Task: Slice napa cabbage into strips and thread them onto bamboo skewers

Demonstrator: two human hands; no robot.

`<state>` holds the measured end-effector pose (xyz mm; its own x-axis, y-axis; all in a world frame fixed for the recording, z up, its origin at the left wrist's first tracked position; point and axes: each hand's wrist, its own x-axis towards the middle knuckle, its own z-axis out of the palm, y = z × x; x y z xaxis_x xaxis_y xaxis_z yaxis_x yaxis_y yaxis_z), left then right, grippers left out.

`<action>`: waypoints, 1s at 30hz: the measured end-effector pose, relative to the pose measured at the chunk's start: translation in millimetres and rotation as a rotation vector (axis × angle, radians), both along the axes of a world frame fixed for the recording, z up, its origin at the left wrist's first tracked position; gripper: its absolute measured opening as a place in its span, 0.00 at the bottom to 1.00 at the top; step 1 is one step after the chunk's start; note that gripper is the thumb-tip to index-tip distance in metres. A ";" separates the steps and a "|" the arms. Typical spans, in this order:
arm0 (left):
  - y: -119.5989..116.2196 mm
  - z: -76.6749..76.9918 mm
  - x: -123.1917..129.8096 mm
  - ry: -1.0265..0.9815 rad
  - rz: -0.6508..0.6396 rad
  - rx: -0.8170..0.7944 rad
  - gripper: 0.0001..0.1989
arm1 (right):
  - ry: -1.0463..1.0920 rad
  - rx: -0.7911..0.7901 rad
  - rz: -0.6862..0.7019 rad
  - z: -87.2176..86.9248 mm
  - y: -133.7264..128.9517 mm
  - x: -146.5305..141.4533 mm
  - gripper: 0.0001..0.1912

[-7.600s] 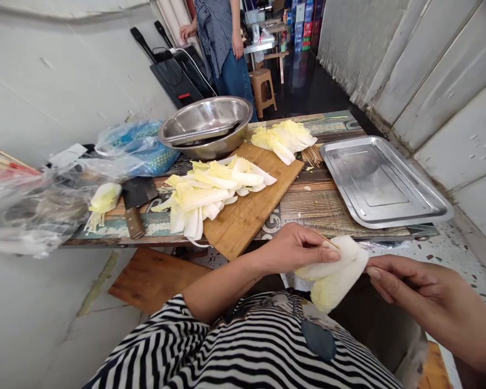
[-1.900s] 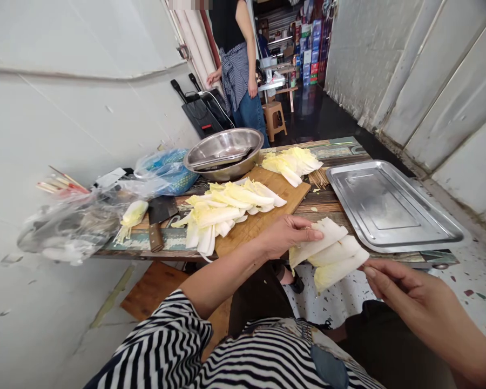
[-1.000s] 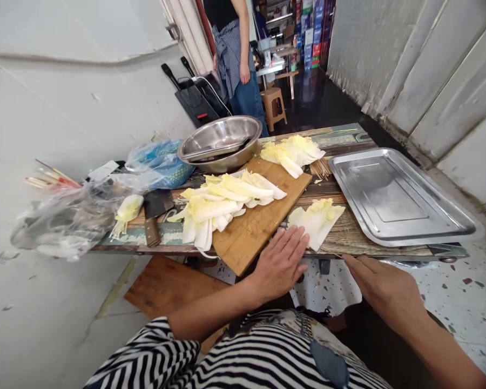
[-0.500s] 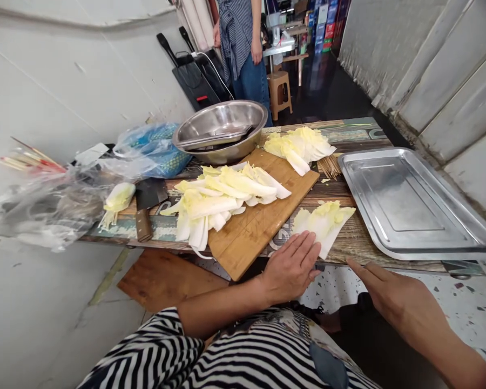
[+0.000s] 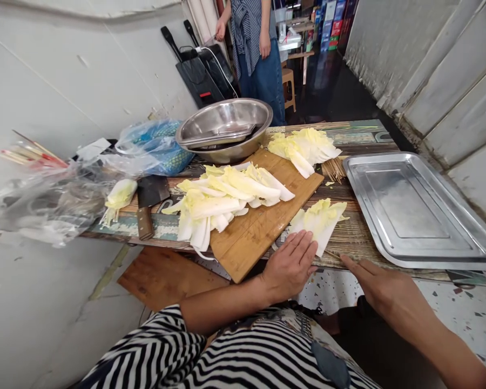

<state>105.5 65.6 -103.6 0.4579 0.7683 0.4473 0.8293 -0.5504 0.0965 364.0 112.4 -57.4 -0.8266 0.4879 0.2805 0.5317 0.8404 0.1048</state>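
My left hand (image 5: 292,265) lies flat across the base of a small stack of napa cabbage leaves (image 5: 323,220) at the table's front edge, fingers stretched out. Between the fingers of my right hand (image 5: 383,286) is a thin wooden skewer (image 5: 332,254), pointing left at the white stalk end of those leaves; whether its tip has entered them I cannot tell. A larger heap of cabbage leaves (image 5: 230,192) covers much of the wooden cutting board (image 5: 263,232). Another pile of leaves (image 5: 303,147) sits at the board's far right corner, beside loose skewers (image 5: 334,169).
On the right lies a metal tray (image 5: 413,210). A steel basin (image 5: 227,127) stands behind the board. To the left are a cleaver (image 5: 149,202), a cabbage heart (image 5: 120,194) and plastic bags (image 5: 56,200). Beyond the table a person (image 5: 255,54) stands.
My right hand has moved slightly left toward the leaves, and the skewer now shows near their stalk end. The left hand stays on the leaves. The view has shifted slightly.
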 end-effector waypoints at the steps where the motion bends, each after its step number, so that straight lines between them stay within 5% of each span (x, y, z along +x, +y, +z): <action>1: 0.2 -0.5 0.0 -0.003 0.002 -0.011 0.27 | -0.002 0.007 0.003 0.1 0.9 -1.1 0.29; 8: 0.5 3.0 -1.1 -0.068 0.018 -0.019 0.27 | -0.018 0.062 0.003 2.1 0.0 -9.8 0.27; 18: 3.5 0.9 -5.7 -0.082 -0.027 -0.030 0.23 | -0.130 0.073 -0.190 -0.5 -9.5 -36.2 0.22; 24: -1.8 8.6 -5.6 -0.092 -0.028 -0.022 0.30 | -0.030 0.137 -0.242 -6.7 -22.2 -18.1 0.20; 30: -8.6 -3.4 8.7 0.057 -0.103 0.075 0.25 | 0.021 0.028 -0.193 -7.6 -26.9 -3.0 0.20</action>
